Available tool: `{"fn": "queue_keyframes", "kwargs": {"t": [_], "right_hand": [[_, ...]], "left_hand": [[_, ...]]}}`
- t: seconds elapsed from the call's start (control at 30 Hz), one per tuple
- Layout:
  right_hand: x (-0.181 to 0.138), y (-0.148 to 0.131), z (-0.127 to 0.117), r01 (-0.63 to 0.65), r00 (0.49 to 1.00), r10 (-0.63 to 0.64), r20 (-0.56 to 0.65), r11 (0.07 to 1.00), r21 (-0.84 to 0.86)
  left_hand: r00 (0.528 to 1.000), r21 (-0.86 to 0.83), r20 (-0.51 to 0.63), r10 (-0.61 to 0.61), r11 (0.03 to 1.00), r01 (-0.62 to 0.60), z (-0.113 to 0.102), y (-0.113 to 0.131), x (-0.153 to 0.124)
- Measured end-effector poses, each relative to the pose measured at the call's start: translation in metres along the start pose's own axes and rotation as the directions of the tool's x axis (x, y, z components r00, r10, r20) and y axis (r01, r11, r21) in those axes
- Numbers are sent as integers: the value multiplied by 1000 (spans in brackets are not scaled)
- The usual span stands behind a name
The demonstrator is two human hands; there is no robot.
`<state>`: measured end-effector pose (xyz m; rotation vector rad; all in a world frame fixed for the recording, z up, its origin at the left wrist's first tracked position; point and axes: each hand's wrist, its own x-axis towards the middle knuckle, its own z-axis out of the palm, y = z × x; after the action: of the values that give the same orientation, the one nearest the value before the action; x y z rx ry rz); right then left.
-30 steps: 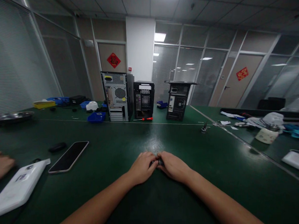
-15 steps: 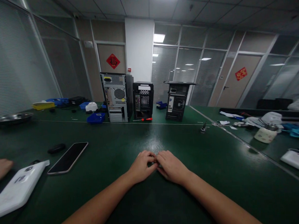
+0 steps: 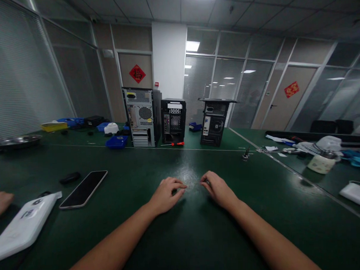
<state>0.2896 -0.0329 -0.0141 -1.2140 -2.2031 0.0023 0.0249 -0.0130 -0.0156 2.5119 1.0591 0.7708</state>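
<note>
Over the middle of the green table [image 3: 172,242], my left hand [image 3: 167,196] has its thumb and fingers apart, with nothing clearly visible between them. A short gap to the right, my right hand [image 3: 216,188] is closed, its fingertips pinched together. Something small and dark shows at those fingertips, too little of it to name. Beyond both hands, a screwdriver with a red and black handle [image 3: 177,144] lies in front of the middle computer case [image 3: 174,121].
A tall computer case [image 3: 142,116] and another case [image 3: 213,123] stand at the back. On the left are a phone [image 3: 84,189], a white package [image 3: 25,227] and another person's hand [image 3: 1,203]. A small metal object [image 3: 245,155] stands to the right, before a cream jar [image 3: 321,163].
My hands were together at the fingertips and have now separated. The right hand moved right and slightly up; the left moved a little left.
</note>
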Motion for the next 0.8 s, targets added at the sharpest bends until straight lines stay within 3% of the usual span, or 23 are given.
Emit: {"fn": "queue_keyframes", "kwargs": {"t": [0.13,0.27,0.37,0.47,0.63,0.8], "right_hand": [[-14,66,-24,-261,957,260,-128,965,10],[-37,135,-41,-552,809,547,-216,833,40],[-49,167,-45,-690,673,692,-261,715,116],[-54,181,-44,-734,599,755,-265,651,195],[-55,182,-40,-722,582,768,-267,639,264],[-54,180,-46,-624,528,775,-346,631,461]], "left_hand": [[986,216,-60,-158,962,168,-15,-31,-1],[922,407,-104,-374,829,383,-25,-56,-5],[861,442,-120,-493,750,491,-23,-68,-9],[846,441,-106,-522,738,511,-18,-74,-10],[848,438,-65,-526,748,498,-17,-79,-8],[849,452,-83,-522,739,499,-18,-77,-8]]}}
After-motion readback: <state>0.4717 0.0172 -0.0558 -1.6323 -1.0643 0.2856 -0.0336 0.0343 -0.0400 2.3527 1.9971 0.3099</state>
